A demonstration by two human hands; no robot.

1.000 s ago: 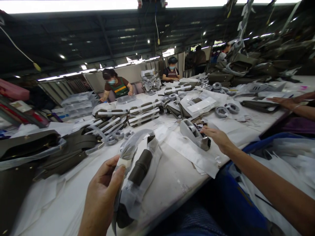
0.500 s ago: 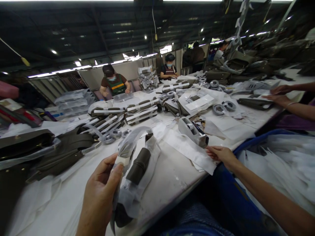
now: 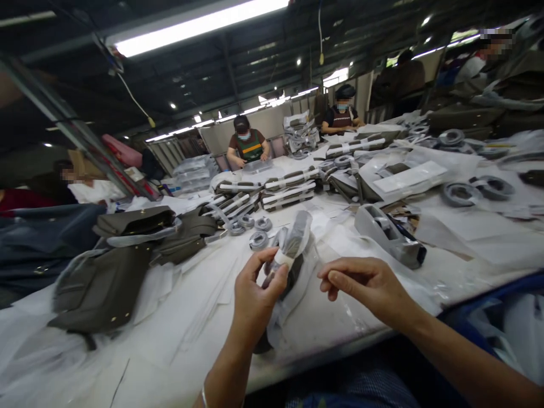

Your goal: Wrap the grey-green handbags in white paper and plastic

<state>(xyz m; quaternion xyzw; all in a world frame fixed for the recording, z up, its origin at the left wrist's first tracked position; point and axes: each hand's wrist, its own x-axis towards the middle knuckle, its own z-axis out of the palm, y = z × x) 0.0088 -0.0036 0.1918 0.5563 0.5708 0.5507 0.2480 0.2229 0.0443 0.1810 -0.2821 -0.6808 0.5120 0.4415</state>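
My left hand (image 3: 257,292) grips a dark strap wrapped in clear plastic (image 3: 298,231), with a whitish band round it beneath the thumb. The lower end of the strap hangs toward the table edge. To the right of it, my right hand (image 3: 368,283) is raised over the table with thumb and fingertips pinched together, apart from the strap. Anything between those fingertips is too small to make out. Beyond my right hand stands a grey tape dispenser (image 3: 386,238), near white paper sheets.
Dark olive bags (image 3: 104,289) lie at the left. Wrapped strap bundles (image 3: 289,195) are stacked mid-table, with coiled straps (image 3: 259,240) close by. A blue-edged container (image 3: 497,297) of plastic is at lower right. A co-worker (image 3: 249,144) sits across the table.
My right hand has moved left from the tape dispenser toward the strap. My left hand still holds the strap, now nearer the middle of the view. The view has turned left.
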